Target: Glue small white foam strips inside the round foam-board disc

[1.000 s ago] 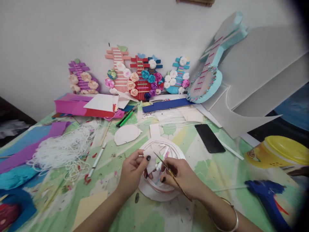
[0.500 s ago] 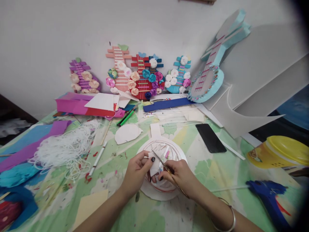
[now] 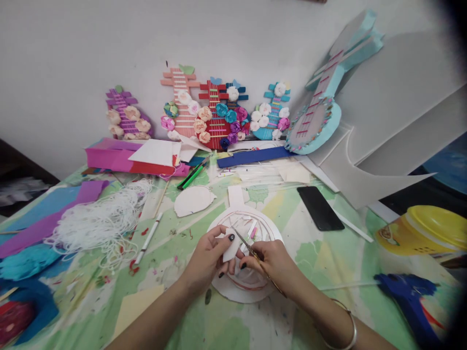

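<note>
My left hand (image 3: 211,255) pinches a small piece of white card (image 3: 231,247) between thumb and fingers. In my right hand (image 3: 272,262) is a pair of scissors (image 3: 251,251), its blades pointing up and left beside the card's right edge. Whether the blades touch the card I cannot tell. Beneath both hands lies a round white cardboard cutout (image 3: 273,224) with a short neck (image 3: 235,195) at its far side. Small white and pink offcuts (image 3: 252,232) rest on it. Parts of the cutout are hidden by my hands.
Decorated paper guitars (image 3: 215,114) lean along the wall. A black phone (image 3: 320,208), a yellow-lidded tub (image 3: 425,228) and a blue glue gun (image 3: 406,291) are to the right. White cord (image 3: 98,221), a marker (image 3: 149,238) and a box cutter (image 3: 193,176) lie left of the cutout.
The white card in my left hand has turned slightly and looks narrower. The scissors have shifted a little to the right of it. My left fingers below the card have moved slightly.
</note>
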### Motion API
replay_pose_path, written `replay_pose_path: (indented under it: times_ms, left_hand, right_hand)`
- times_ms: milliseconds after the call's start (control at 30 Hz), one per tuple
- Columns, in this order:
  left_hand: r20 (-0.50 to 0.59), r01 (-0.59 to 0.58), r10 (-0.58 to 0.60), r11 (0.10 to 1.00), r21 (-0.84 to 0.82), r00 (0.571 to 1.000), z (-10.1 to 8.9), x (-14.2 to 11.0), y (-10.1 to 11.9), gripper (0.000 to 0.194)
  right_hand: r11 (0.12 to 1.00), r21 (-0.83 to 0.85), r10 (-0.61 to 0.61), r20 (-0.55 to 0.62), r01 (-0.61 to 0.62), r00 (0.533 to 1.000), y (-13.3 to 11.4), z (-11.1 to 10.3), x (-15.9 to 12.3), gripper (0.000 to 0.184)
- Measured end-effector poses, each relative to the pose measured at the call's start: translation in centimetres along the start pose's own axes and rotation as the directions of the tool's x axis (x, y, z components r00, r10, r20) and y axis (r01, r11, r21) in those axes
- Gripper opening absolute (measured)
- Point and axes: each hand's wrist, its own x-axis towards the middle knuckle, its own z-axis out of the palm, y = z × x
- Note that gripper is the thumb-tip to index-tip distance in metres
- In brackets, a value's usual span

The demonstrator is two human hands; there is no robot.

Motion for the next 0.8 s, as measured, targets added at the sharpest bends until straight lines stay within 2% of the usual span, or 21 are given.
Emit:
replay_pose_path:
  times_ms: [167, 300, 400, 600, 800]
  left_hand:
    - [0.002, 0.003, -0.003, 1.0, -0.011, 1.0, 0.0, -0.2, 0.5, 0.025]
    - [-0.05, 0.007, -0.007, 1.0, 0.0, 0.999, -0.3, -0.1, 0.7, 0.023]
    - [-0.091, -0.023, 0.025, 0.999, 0.028, 0.996, -0.5, 0.0, 0.9, 0.023]
    - [-0.087, -0.034, 0.038, 0.998, 0.054, 0.995, -0.4, -0.1, 1.1, 0.028]
    - [-0.06, -0.004, 0.016, 0.981, 0.195, 0.998, -0.4, -0.4, 0.9, 0.028]
  right_hand:
    - [1.0, 0.021, -0.004, -0.033, 0.004, 0.999, 0.2, 0.0, 0.2, 0.041]
    - [1.0, 0.018, 0.005, -0.075, -0.004, 0.997, 0.2, -0.3, 0.4, 0.042]
    - [0.999, 0.045, 0.005, -0.035, -0.004, 0.999, 0.1, -0.8, 0.2, 0.037]
    - [0.993, 0.12, -0.023, 0.074, 0.014, 0.997, -1.0, -1.3, -0.6, 0.025]
    - [0.998, 0.061, 0.004, 0.057, -0.007, 0.998, -1.7, -0.8, -1.0, 0.019]
